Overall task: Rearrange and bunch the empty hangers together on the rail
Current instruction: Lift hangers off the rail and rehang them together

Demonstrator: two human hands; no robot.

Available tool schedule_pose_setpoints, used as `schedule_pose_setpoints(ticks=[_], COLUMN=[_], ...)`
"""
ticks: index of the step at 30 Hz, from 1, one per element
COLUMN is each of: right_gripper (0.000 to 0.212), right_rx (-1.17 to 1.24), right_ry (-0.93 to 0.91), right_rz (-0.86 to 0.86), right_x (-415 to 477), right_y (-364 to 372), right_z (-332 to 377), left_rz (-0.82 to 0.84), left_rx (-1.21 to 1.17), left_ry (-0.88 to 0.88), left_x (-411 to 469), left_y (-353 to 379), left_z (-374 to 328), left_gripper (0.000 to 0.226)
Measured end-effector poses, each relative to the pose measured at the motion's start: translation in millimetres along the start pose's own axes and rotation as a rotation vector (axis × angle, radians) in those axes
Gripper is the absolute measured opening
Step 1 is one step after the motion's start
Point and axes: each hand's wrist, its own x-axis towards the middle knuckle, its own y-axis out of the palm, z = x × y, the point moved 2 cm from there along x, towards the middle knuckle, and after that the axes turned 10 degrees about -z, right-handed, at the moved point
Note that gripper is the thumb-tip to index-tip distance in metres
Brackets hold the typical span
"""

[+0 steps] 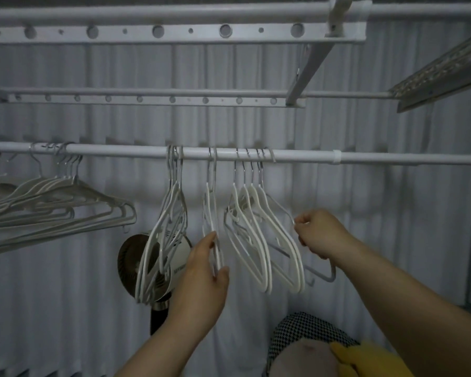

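Four clusters hang along the rail (120,151): a fanned bunch (60,194) near its left end, a tight bunch (169,229) midway, a pair (210,208) pinched low in my left grip (204,273), then a loose group (256,235) whose rightmost hanger (327,279) my right grip (320,232) clutches. Light, stiff, slick plastic, I judge; pushing near the hooks (260,172) should slide them best.

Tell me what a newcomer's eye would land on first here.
Two bare arms reach toward empty white hangers dangling in loose clusters from the white rail across the middle. The left hand pinches a pair of hangers at centre, while the right hand grips a grey hanger at the right end of the row. Another bunch hangs far left.
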Motion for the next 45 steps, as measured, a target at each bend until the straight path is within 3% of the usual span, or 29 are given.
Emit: schedule_pose_setpoints(ticks=[4, 9, 14, 18, 23, 27, 31, 34, 39, 40, 42, 45], right_gripper=[0.041, 0.041, 0.022, 0.031, 0.026, 0.023, 0.017, 0.013, 0.013, 0.023, 0.062, 0.073], right_rx=[-0.1, -0.075, -0.128, -0.187, -0.199, -0.245, -0.285, -0.191, -0.04, -0.01, 0.065, 0.127], right_ry=[-0.071, -0.087, -0.075, -0.078, -0.069, -0.092, -0.068, -0.034, -0.031, -0.046, -0.076, -0.091], right_rz=[-0.097, -0.156, -0.081, -0.021, 0.083, 0.194, 0.326, 0.392, 0.494, 0.511, 0.525, 0.522], right_x=[17, 34, 45, 51, 48, 37, 23, 12, -8, -11, -12, -9], right_y=[-2, -18, -37, -55, -83, -116, -153, -167, -174, -175, -178, -179], right_z=[-5, -4, -11, -33, -72, -101, -132, -152, -175, -176, -183, -191], left_rz=[-0.049, -0.101, -0.168, -0.285, -0.357, -0.287, -0.057, 0.147, 0.315, 0.334, 0.389, 0.488], left_rx=[0.023, 0.028, 0.143, 0.29, 0.293, 0.073, -0.04, 0.004, 0.164, 0.213, 0.293, 0.248], left_ry=[0.015, -0.011, 0.061, 0.133, 0.402, 0.599, 0.686, 0.622, 0.344, 0.31, 0.218, 0.031], left_x=[6, 0, -9, -18, -31, -45, -74, -96, -106, -106, -106, -104], left_y=[-3, -9, -19, -22, -9, 12, 41, 76, 120, 124, 129, 131], left_z=[8, 8, -5, -24, -53, -82, -96, -90, -71, -66, -58, -46], left_gripper=[0.05, 0.051, 0.051, 0.044, 0.045, 0.034, 0.025, 0.032, 0.049, 0.054, 0.06, 0.039])
